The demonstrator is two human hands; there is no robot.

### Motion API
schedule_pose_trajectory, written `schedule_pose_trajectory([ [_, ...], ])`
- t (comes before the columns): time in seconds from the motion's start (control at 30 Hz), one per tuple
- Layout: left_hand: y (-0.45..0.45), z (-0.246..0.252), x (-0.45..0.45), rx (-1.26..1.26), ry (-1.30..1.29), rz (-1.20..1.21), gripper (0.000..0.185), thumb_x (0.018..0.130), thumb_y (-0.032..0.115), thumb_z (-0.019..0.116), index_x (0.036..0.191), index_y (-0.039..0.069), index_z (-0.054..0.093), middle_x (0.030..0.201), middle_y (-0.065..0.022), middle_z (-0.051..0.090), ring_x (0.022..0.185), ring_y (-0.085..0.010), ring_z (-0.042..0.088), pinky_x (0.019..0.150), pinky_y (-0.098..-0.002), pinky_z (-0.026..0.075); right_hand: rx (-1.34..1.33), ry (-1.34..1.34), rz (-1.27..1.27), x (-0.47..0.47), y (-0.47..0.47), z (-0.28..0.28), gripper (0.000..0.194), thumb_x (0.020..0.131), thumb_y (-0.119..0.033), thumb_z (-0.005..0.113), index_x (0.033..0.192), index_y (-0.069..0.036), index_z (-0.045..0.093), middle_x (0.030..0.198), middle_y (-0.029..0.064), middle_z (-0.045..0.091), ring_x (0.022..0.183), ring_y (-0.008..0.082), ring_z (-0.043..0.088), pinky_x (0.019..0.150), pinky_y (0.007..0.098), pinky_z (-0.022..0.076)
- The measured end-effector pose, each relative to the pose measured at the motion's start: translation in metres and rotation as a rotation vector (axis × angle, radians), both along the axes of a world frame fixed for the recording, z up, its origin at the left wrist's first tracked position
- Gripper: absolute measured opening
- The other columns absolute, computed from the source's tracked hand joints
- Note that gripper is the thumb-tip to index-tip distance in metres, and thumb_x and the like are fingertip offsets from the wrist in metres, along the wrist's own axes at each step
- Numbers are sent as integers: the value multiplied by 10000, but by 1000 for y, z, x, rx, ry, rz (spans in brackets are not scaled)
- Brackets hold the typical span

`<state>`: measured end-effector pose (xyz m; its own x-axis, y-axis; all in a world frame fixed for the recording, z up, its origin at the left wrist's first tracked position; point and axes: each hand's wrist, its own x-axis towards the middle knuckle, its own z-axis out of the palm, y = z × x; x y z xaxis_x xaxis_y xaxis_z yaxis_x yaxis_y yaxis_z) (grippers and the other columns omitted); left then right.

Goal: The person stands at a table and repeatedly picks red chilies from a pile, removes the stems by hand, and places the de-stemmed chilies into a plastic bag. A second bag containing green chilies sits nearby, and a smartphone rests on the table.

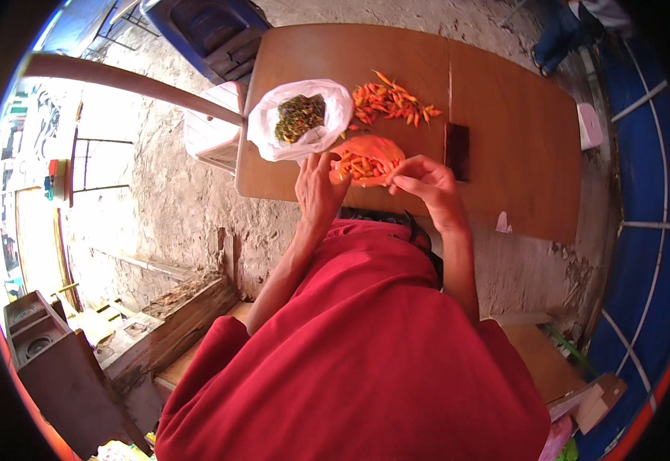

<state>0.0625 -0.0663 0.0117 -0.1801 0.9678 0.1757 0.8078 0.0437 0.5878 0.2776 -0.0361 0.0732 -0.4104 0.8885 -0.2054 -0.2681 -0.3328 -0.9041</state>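
Observation:
An orange plastic bag (pixel 378 148) lies spread at the near edge of the brown table, with orange-red chilli peppers (pixel 362 167) in it. At the bag's left rim is my left hand (pixel 319 190), its thumb and forefinger apart on either side of the rim; whether it grips the plastic is unclear. My right hand (pixel 432 187) is at the bag's right edge with thumb and fingertips together. Anything pinched there is too small to make out. Beyond the bag lies a loose heap of chilli peppers (pixel 390 101). A white plastic bag (pixel 260 124) to its left holds green stems (pixel 300 118).
A dark flat rectangular object (pixel 457 151) lies on the wooden table (pixel 513 132), right of the bag. Plastic stools (pixel 214 118) (pixel 588 127) and a blue chair (pixel 202 29) stand around it. A person's legs (pixel 560 37) show at the far right. A wooden post (pixel 133 86) crosses the left.

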Motion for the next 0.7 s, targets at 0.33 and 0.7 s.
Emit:
schedule_pose_trajectory([
  [0.33, 12, -23, -42, -207, -22, 18, 402, 752, 164, 668, 1114, 45, 539, 934, -137, 598, 940, -310, 571, 796, -428, 431, -43, 494, 426, -73, 89, -1, 127, 854, -119, 682, 943, -39, 638, 846, 40, 630, 735, 125, 587, 714, 276, 487],
  [0.7, 24, -19, -62, -613, -1285, -289, 533, 795, 23, 698, 1280, 7, 476, 964, -90, 629, 925, -168, 642, 856, -307, 511, 296, -1243, -48, -107, 142, -207, 225, 740, -157, 701, 936, -48, 701, 934, 165, 694, 894, 325, 668, 783, 404, 525],
])
